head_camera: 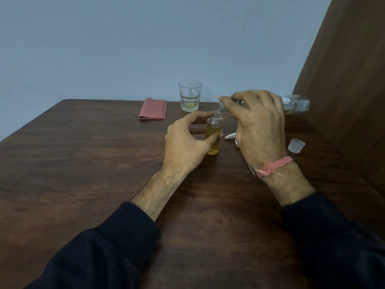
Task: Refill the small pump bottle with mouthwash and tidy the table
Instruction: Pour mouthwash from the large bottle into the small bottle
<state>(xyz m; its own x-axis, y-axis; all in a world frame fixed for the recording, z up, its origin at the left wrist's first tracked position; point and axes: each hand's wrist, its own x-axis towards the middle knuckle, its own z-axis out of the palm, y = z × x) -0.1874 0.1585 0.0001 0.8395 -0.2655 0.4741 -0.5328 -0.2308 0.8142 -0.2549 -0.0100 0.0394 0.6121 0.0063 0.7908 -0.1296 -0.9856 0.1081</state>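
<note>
A small clear bottle stands upright on the brown table, uncapped and about two-thirds full of yellow liquid. My left hand steadies it between thumb and fingers. My right hand grips a larger clear mouthwash bottle, tipped sideways with its mouth right over the small bottle's neck. The white pump top lies on the table behind my right hand, mostly hidden.
A drinking glass with a little pale liquid stands at the back. A folded pink cloth lies to its left. A translucent cap lies on the right near a brown panel.
</note>
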